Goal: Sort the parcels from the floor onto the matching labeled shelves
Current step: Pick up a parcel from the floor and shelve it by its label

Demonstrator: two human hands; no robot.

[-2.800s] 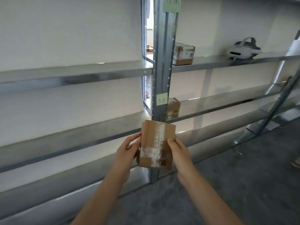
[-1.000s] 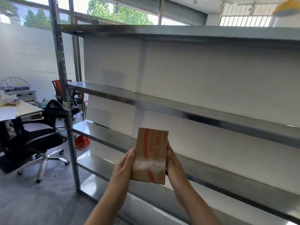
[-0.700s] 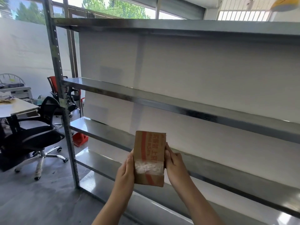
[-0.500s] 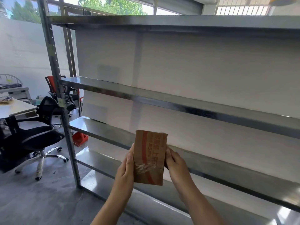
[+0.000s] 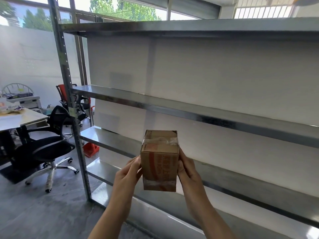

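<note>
A small brown cardboard parcel with red print and clear tape is held upright in the air between both hands. My left hand grips its left side and my right hand grips its right side. The parcel hangs in front of a metal shelf rack with several bare steel shelves and a white back panel. A small pale label sits on the rack's left upright post; its text is too small to read.
Left of the rack stand black office chairs, a red-backed chair and a white desk with clutter. A red bin sits on the grey floor behind the post. Windows run along the top.
The view swung from the right rack section with shelved boxes to this bare left section. In the last half second the parcel tipped so its taped top face shows.
</note>
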